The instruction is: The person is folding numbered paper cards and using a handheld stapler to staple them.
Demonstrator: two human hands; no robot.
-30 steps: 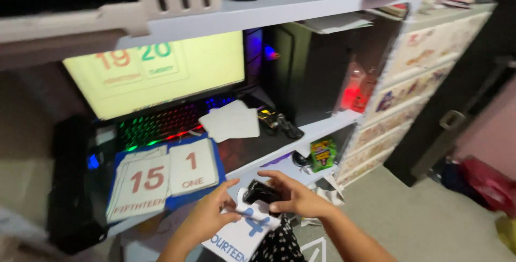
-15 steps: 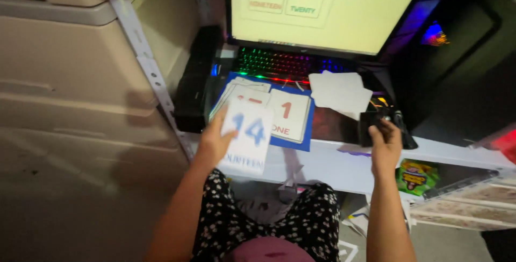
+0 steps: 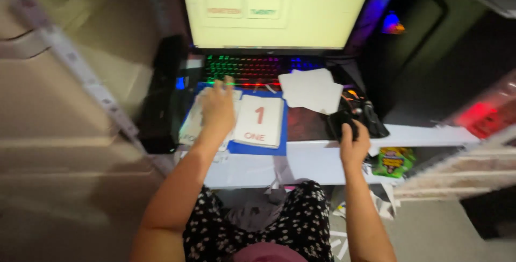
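Observation:
My left hand point(image 3: 217, 110) lies palm down on a white card point(image 3: 189, 126), pressing it onto the left half of a blue mat point(image 3: 257, 148) on the white desk point(image 3: 301, 162). Beside it on the mat lies a second white card point(image 3: 259, 121) with a red numeral. My right hand point(image 3: 353, 144) grips a small black controller point(image 3: 341, 122) at the desk's front edge, to the right of the mat. Loose white paper sheets point(image 3: 310, 90) rest between the mat and the controller.
A backlit keyboard point(image 3: 244, 69) sits under a bright monitor point(image 3: 277, 9) showing number cards. A black speaker point(image 3: 161, 95) stands left of the mat. A dark computer case point(image 3: 430, 63) is at the right, a green packet point(image 3: 395, 161) lies below the desk edge, and a pale cabinet point(image 3: 59, 133) fills the left.
My left hand carried the card forward and set it down on the mat's left half. My right hand stays on the black controller. The view has shifted a little closer to the desk.

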